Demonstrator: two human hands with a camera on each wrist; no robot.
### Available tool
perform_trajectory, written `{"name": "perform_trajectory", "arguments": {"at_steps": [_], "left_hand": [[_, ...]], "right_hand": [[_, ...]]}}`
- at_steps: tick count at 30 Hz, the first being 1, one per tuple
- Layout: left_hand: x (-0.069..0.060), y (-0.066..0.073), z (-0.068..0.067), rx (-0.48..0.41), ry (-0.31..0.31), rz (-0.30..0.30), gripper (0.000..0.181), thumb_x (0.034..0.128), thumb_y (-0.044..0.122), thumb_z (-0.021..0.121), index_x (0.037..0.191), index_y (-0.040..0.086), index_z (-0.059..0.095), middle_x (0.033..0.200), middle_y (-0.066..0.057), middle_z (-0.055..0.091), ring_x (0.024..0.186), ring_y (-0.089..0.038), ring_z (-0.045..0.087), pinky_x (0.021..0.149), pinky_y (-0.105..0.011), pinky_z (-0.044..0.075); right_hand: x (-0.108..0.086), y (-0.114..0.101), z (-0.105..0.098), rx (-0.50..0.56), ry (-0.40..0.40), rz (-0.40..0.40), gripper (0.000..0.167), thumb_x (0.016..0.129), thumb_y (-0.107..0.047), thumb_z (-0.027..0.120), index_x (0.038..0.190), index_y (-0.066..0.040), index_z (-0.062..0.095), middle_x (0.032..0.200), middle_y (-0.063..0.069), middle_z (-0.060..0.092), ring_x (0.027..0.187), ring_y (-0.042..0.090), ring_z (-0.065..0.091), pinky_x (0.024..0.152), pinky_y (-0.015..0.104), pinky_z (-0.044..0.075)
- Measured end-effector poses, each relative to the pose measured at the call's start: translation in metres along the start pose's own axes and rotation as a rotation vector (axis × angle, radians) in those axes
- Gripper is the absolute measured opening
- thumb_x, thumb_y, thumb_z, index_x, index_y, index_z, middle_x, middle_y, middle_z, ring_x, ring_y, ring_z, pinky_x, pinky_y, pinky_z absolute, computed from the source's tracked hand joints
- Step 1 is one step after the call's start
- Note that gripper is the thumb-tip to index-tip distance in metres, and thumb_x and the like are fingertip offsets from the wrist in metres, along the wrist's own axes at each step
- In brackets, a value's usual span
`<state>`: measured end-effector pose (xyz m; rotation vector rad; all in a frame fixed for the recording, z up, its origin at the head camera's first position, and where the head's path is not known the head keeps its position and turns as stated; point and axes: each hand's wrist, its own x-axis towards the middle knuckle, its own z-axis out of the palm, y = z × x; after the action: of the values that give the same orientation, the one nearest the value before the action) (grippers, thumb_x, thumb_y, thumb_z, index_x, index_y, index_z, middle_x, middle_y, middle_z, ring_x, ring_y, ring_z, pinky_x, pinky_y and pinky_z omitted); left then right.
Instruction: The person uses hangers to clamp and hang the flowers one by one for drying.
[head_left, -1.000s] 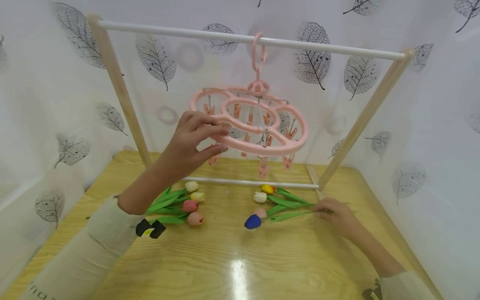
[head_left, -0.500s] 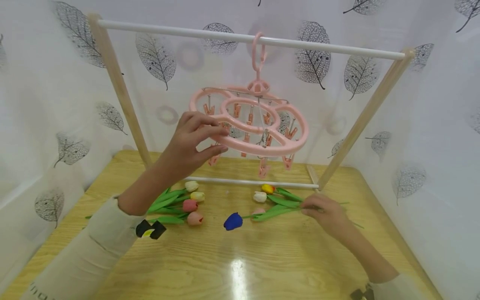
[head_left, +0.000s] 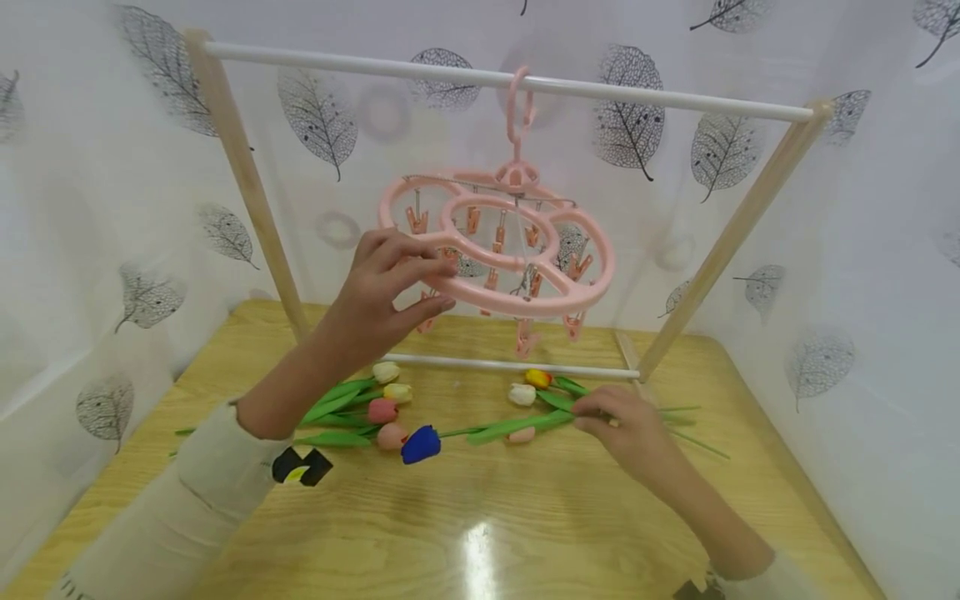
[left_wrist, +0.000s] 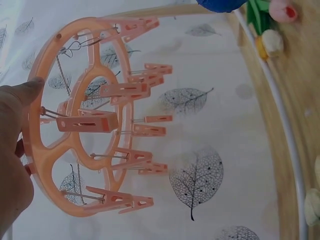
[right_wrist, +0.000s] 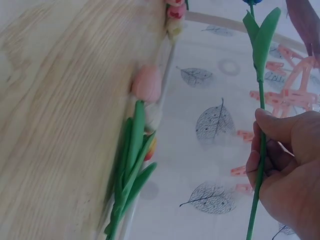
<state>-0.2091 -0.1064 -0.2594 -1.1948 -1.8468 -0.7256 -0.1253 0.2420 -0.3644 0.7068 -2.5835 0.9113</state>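
In the head view, the rim of a pink hanger (head_left: 517,303) is gripped at eight o'clock by the left hand (head_left: 378,292), with its fingers laid over the top and its thumb below. The hanger is hung by its hook from a white rod (head_left: 360,64), which is carried by wooden posts (head_left: 252,196); small clips (head_left: 523,337) are suspended beneath it. A blue tulip (head_left: 422,445) is held by its stem in the right hand (head_left: 630,433) — pinched between thumb and curled fingers — and its bloom is pointed roughly towards nine o'clock from that hand, raised above the surface (head_left: 420,525), at seven o'clock from the hanger. On the surface, white, yellow and pink tulips (head_left: 381,411) are laid at seven o'clock from the hanger; between five and six, a second group (head_left: 522,394) is partly covered by the right hand.
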Motion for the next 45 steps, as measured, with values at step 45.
{"name": "perform_trajectory", "arguments": {"at_steps": [45], "left_hand": [[-0.062,0.073,0.055,-0.441,-0.419,-0.798,0.036,0.0958,0.018,0.071,0.131,0.02,0.064,0.128,0.006,0.063,0.107,-0.014,0.062,0.087,-0.03,0.055]], "right_hand": [[0.039,-0.062,0.025,-0.189,0.107,-0.202,0.012,0.084,0.003,0.077,0.093,-0.005,0.075,0.094,0.001,0.073,0.09,0.018,0.063,0.078,0.031,0.057]]}}
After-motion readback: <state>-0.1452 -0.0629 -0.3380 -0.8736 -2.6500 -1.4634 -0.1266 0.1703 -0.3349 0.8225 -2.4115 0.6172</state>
